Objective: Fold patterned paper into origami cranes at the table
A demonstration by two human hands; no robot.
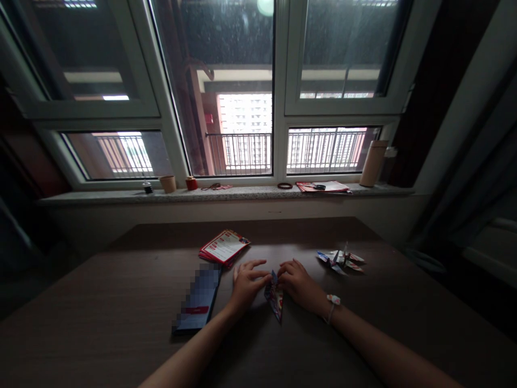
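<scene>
Closest to you, your two bare forearms reach in over the dark brown surface (129,307). A pale bracelet (333,300) circles your right wrist. Between your hands is a folded paper (276,304), printed in blue, red and white, its narrow point aimed back toward you. Your left hand (247,284) grasps its upper left edge, thumb and index finger together, other fingers spread. Your right hand (298,284) grasps the upper right edge with curled fingers.

Left of your left hand: a flat dark blue object (197,304), partly pixelated, with a red strip. Just beyond it, a stack of red-bordered cards (226,246), slightly fanned. Off to the right, past your right hand, a cluster of folded paper pieces (336,257) with pointed tips.

Farther, the stone windowsill (250,193). Left to right you have a small dark bottle (147,188), tan cup (167,184), red container (191,184), dark ring (285,187), printed sheets (336,186) with a black-handled item (319,187) on top, and a tall tan flask (372,166). Beyond the glass: a railing (246,152), then pale high-rises.
</scene>
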